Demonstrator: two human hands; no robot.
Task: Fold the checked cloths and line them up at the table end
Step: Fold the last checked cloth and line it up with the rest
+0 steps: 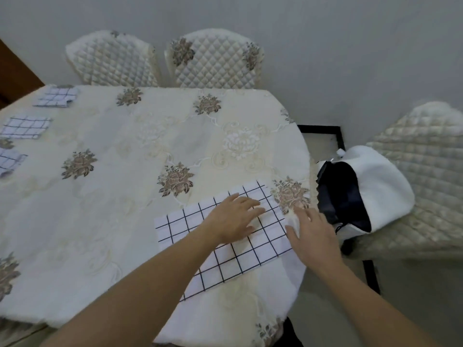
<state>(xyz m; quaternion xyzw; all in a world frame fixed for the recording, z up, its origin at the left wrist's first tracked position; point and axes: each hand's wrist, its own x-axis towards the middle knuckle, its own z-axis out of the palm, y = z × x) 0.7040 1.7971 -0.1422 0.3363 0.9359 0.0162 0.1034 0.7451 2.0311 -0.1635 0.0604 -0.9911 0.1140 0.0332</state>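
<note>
A white cloth with black checks [185, 221] lies spread flat near the table's right edge. My left hand [234, 217] presses flat on its middle with fingers straight. My right hand [312, 234] rests on the cloth's right edge by the table rim, fingers extended. Three folded checked cloths sit in a row at the far left end: one at the back [57, 97], one in the middle [25, 127], and one partly cut off by the frame [8, 161].
The table wears a cream floral tablecloth [112, 196]. Two quilted chairs [218, 61] stand behind it. A third chair [423, 184] at right holds a white and dark bag [363, 189] close to the table rim.
</note>
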